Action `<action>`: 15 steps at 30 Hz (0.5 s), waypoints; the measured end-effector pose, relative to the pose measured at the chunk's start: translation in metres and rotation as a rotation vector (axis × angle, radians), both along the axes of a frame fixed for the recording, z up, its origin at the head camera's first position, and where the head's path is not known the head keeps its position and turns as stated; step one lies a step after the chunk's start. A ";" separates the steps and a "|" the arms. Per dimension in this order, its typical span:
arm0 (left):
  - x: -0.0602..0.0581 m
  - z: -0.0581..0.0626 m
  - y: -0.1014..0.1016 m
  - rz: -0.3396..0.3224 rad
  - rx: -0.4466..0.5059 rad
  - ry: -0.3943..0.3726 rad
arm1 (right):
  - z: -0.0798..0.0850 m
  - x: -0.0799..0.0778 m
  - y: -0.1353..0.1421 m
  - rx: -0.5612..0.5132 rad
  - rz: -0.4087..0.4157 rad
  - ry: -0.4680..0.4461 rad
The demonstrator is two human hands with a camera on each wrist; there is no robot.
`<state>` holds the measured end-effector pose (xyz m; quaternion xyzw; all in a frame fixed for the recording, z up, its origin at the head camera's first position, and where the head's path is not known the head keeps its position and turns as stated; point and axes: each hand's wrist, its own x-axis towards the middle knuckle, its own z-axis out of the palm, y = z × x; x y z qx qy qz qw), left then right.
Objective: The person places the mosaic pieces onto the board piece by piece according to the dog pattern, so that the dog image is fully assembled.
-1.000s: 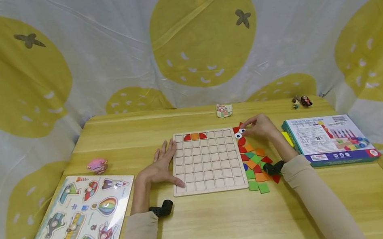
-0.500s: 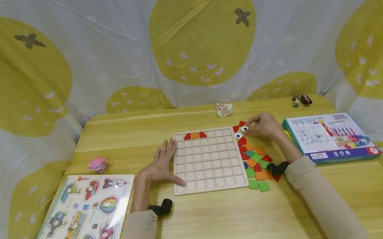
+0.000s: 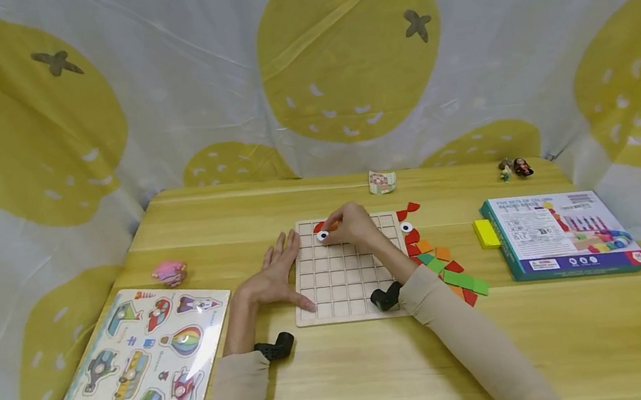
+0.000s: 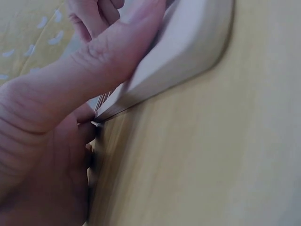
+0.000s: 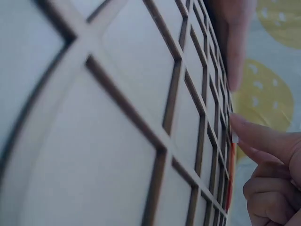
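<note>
Eye tile (image 3: 322, 235): at the far-left part of the board (image 3: 332, 280), pinched in the fingers of my right hand (image 3: 353, 226); seating unclear. Risk, as I judge it: released askew, it may straddle the ridges (image 5: 84, 37), since my fingers mask the square. Appearance: white, black pupil. Board: pale, gridded. My left hand (image 3: 272, 279) lies fingers spread, thumb on its near-left corner.
</note>
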<state>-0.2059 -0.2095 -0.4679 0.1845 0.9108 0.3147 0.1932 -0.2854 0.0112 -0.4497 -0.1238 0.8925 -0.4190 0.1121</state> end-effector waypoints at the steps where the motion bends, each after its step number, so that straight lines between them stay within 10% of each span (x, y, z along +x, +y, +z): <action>1: 0.000 0.000 0.001 0.002 -0.002 -0.001 | -0.001 -0.001 -0.003 0.008 -0.001 0.006; 15: -0.001 0.003 -0.006 0.010 0.039 -0.062 | -0.005 -0.004 0.008 -0.048 0.085 -0.028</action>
